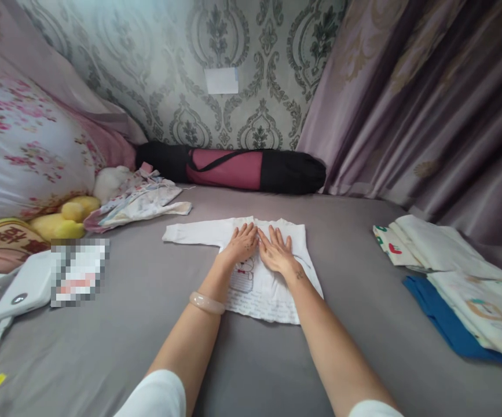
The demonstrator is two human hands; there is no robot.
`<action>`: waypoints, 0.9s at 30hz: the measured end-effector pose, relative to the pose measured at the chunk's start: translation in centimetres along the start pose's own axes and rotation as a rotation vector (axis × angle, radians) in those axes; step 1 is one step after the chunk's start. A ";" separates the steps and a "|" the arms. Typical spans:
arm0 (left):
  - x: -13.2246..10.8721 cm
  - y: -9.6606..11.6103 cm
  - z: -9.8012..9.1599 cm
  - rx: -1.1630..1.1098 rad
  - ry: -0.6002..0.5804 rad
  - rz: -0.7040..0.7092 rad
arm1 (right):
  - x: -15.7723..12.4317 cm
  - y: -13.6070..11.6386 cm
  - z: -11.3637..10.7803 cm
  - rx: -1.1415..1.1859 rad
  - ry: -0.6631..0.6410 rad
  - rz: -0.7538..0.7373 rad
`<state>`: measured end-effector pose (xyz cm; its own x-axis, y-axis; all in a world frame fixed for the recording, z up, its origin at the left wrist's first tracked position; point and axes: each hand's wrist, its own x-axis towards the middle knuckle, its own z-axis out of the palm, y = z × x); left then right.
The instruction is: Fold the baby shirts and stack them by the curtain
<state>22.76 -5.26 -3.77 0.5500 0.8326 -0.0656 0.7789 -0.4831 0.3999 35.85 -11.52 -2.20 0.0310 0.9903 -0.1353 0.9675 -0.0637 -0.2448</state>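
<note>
A small white long-sleeved shirt (pixel 272 298) with a printed front lies spread on the grey sheet (pixel 242 370). Its one visible sleeve (pixel 192 233) stretches out to the left; on the right side no sleeve shows. My left hand (pixel 242 243) rests flat on the upper chest of the shirt, fingers extended. Right beside it, my right hand (pixel 275 249) also presses flat on the cloth with its fingers spread. The two hands nearly meet at the fingertips, and neither grasps anything. Part of the print is hidden under my left hand and wrist.
Folded clothes (pixel 454 246) lie at the right, with a blue garment (pixel 446 318) among them. A long black and maroon bag (pixel 228 169) lies along the wall. At left are crumpled clothing (pixel 142 202), a yellow plush toy (pixel 66 219), a white power bank (pixel 29 286) and cables.
</note>
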 end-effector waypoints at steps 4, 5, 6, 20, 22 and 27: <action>-0.3 0.2 -0.6 -0.033 -0.005 0.016 | 0.1 0.1 0.1 -0.037 -0.012 0.007; -0.5 0.2 -0.9 -0.045 0.001 0.021 | 0.1 0.1 0.1 -0.045 -0.012 0.008; -0.6 0.1 -1.2 -0.055 0.011 0.023 | 0.2 0.2 0.2 -0.052 -0.009 0.010; -4.1 -5.8 -6.7 -0.119 0.455 -0.314 | 1.1 0.1 0.6 -0.073 -0.005 0.031; -5.1 -6.9 -7.3 -0.112 0.537 -0.479 | 1.1 0.2 0.7 -0.078 -0.006 0.027; -7.5 -9.8 -8.2 -0.052 0.705 -0.827 | 1.4 0.3 0.9 -0.081 -0.018 0.036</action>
<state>8.56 -4.52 0.29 -0.4485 0.8710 0.2007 0.8059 0.2970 0.5122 35.96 -10.29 -3.28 0.0626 0.9851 -0.1604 0.9829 -0.0887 -0.1611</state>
